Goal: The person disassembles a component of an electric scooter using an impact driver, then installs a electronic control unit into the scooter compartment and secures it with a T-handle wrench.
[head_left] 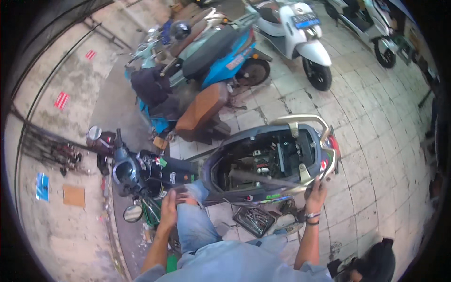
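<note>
Head view shows the open-topped scooter [244, 190], long axis crosswise, just beyond the right hand [315, 197], the nearer one, by the tail [334, 144], whose grip I cannot tell, while the left hand [170, 210], fingers extended, seems empty.

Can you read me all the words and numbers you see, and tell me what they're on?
I don't copy writing out, but here's where it is:
Near scooter: white lettering on its dark front panel.
Its side: green lettering, blurred.
White scooter: number plate, too small to read.
Wall: red-and-white signs, too blurred to read.
</note>
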`<action>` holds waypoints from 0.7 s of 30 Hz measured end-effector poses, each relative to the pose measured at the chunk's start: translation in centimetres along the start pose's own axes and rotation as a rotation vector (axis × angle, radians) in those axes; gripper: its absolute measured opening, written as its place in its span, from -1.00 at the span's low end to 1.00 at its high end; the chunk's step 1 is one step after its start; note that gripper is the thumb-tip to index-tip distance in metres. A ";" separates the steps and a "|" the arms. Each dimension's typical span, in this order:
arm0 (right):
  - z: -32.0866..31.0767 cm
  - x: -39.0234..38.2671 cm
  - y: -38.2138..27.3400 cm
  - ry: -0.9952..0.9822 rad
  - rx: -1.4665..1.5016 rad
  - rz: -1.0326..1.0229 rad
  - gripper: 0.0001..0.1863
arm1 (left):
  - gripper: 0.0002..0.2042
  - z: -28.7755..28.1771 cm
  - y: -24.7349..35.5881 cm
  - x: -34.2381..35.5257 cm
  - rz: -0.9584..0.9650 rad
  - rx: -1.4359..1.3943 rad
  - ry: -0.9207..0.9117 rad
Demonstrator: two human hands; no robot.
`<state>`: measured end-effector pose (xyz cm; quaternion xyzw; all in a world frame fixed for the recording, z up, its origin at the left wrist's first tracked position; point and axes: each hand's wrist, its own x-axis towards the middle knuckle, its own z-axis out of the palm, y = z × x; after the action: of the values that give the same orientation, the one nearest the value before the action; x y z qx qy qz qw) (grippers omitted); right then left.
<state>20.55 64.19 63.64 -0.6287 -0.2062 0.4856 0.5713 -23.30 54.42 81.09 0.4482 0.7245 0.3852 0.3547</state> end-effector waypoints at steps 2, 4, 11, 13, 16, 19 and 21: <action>-1.0 1.9 0.7 0.139 0.088 -0.073 -0.49 | -0.44 -0.4 -1.2 2.6 0.021 0.085 -0.021; -2.4 4.0 4.4 0.237 0.192 -0.085 -0.51 | -0.47 0.8 -1.9 6.7 0.029 0.111 -0.099; 5.7 3.5 6.5 0.602 0.127 -0.199 -0.50 | -0.44 3.9 -7.7 27.7 0.172 0.732 -0.268; 6.5 3.3 6.8 0.651 0.060 -0.233 -0.58 | -0.46 5.1 -6.3 34.2 0.219 0.693 -0.409; 5.7 3.5 8.9 0.798 -0.224 -0.362 -0.57 | -0.59 7.4 -4.4 42.0 0.338 0.496 -0.407; 6.1 3.0 9.3 0.779 -0.291 -0.316 -0.55 | -0.59 9.0 -6.1 50.2 0.341 0.483 -0.480; 5.6 3.1 11.2 0.888 -0.493 -0.368 -0.56 | -0.62 12.5 -7.9 52.6 0.402 0.424 -0.687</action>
<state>13.84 66.68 52.92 -0.8425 -0.1595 0.0022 0.5145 -33.74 103.58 59.61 0.7448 0.5261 0.1186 0.3930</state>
